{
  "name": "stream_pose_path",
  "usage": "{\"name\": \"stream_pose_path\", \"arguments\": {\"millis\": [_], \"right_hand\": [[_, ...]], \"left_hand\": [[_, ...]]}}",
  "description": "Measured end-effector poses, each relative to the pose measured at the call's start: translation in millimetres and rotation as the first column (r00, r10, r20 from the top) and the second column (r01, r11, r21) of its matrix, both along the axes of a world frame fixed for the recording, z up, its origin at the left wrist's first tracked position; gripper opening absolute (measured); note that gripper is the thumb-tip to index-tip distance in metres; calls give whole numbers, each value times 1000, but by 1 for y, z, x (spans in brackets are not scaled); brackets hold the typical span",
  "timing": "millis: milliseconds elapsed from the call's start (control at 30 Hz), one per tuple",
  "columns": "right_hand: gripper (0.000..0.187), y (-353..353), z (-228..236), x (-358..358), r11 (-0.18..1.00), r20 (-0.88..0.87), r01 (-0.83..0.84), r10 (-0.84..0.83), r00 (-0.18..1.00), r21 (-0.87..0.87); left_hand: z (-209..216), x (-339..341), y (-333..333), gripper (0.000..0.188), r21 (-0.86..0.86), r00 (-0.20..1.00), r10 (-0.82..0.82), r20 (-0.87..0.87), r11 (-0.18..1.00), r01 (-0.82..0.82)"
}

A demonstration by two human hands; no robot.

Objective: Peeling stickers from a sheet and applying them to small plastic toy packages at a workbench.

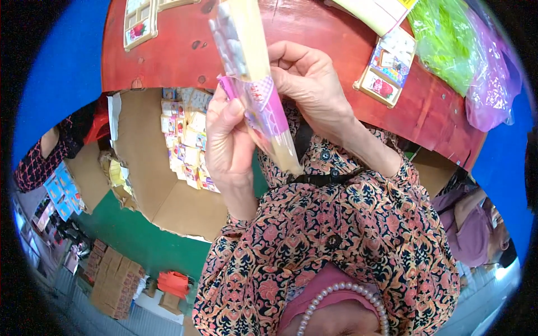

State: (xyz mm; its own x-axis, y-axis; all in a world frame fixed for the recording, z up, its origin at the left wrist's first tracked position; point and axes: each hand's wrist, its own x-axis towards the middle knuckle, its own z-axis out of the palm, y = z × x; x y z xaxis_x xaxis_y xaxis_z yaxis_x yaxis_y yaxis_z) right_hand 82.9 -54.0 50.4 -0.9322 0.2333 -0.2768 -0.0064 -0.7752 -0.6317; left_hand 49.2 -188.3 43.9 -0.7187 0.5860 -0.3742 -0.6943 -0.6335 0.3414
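In front of my chest a long, narrow cream tray (255, 42) with whitish-grey pieces along one side stands nearly upright. A pink and clear printed sleeve (273, 113) surrounds its lower part. My left hand (228, 137) is closed on the sleeve, with the thumb pressed on its left edge. My right hand (314, 84) grips the tray's right edge just above the sleeve, fingers curled and partly hidden. On the red table to the right lies another cream tray (385, 70) with white pieces and small picture cards.
Beyond my hands is a red table (174, 45), with a compartment tray (140, 25) at far left. Green plastic bags (443, 39) and purple plastic bags (493, 73) lie at right. At left a cardboard box (140, 162) holds several small packs (185, 140). Other people sit at both sides.
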Motion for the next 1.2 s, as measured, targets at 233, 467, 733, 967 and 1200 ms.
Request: {"name": "stream_pose_path", "arguments": {"millis": [233,467,733,967,1200], "right_hand": [[12,32,-1,18,855,132,195,-291,948,481],[29,29,17,29,922,157,-142,90,983,359],[33,58,-33,42,979,-150,-143,164,975,144],[31,76,-66,20,946,-807,15,268,526,324],[21,85,-66,23,906,-795,-238,423,435,351]], "left_hand": [[2,-8,-1,47,-273,978,46,-203,957,-102],[17,-3,20,37,-481,892,48,-449,828,-287],[28,-4,19,18,-402,506,-137,-852,791,-462],[47,2,35,33,-625,411,-519,-749,760,-180],[47,13,53,24,-417,756,-365,-544,899,134]]}}
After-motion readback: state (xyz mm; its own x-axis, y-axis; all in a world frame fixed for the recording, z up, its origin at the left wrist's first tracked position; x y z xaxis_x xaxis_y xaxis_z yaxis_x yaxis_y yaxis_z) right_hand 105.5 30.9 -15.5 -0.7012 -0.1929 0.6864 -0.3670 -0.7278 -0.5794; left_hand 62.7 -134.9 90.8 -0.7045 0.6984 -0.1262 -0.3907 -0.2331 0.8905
